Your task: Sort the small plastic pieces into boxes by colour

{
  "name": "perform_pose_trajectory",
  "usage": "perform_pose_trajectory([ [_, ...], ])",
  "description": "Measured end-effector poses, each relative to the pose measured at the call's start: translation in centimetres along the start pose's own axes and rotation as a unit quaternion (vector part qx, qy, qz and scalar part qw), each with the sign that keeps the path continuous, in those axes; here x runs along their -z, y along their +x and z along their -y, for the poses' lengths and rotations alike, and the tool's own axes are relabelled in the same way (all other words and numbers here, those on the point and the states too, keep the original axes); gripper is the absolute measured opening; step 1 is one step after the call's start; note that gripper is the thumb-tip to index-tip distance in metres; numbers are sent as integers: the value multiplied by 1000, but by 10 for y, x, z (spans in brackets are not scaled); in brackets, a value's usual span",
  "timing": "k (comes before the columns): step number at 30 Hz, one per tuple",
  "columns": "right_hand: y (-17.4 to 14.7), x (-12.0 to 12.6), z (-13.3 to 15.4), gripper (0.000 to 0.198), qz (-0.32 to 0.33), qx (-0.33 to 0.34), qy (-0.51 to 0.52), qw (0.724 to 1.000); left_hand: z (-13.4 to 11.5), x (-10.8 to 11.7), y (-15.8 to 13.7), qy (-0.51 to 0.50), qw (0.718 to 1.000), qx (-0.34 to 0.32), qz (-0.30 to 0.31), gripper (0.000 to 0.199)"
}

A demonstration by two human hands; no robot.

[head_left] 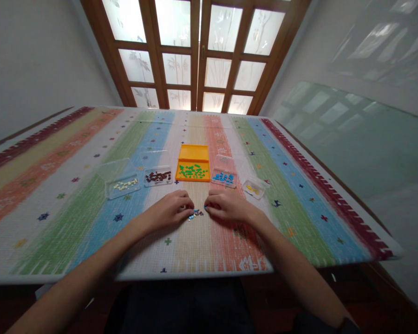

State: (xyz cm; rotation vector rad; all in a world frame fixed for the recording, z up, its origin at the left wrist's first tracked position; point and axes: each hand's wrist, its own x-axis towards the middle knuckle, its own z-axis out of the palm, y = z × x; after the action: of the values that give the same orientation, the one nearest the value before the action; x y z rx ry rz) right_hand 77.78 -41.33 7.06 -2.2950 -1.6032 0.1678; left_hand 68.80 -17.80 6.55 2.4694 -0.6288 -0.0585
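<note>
My left hand (179,207) rests low over the cloth with its fingers pinched at a small blue piece (196,210). Facing it across a narrow gap, my right hand (227,204) is closed too, a bit of a second blue piece (205,207) showing at the fingertips. Between and just below the fingertips lies a little pile of loose pieces (197,215), blue, brown and pale. The pieces look like tiny building bricks, but they are too small to make out exactly.
Beyond my hands stand an open orange case (194,151) with green pieces and clear boxes of cream (122,195), brown (158,183), blue (224,183) and yellow pieces (258,195). A striped cloth (104,222) covers the table. Its near edge runs before my lap.
</note>
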Motion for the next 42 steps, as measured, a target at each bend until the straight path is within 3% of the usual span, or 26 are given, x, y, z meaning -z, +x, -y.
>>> perform_pose_trajectory([
  [8,2,-10,-5,17,-52,-43,-55,996,3,5,12,6,1000,15,5,17],
  [16,5,-17,-6,17,-69,-24,-35,997,11,16,6,-60,997,15,36,11],
  [33,15,-19,0,15,-66,-22,-8,998,5,-6,10,-49,998,29,-42,15],
  [42,15,-15,3,18,-60,-38,-4,997,5,0,8,-36,997,32,-67,24],
])
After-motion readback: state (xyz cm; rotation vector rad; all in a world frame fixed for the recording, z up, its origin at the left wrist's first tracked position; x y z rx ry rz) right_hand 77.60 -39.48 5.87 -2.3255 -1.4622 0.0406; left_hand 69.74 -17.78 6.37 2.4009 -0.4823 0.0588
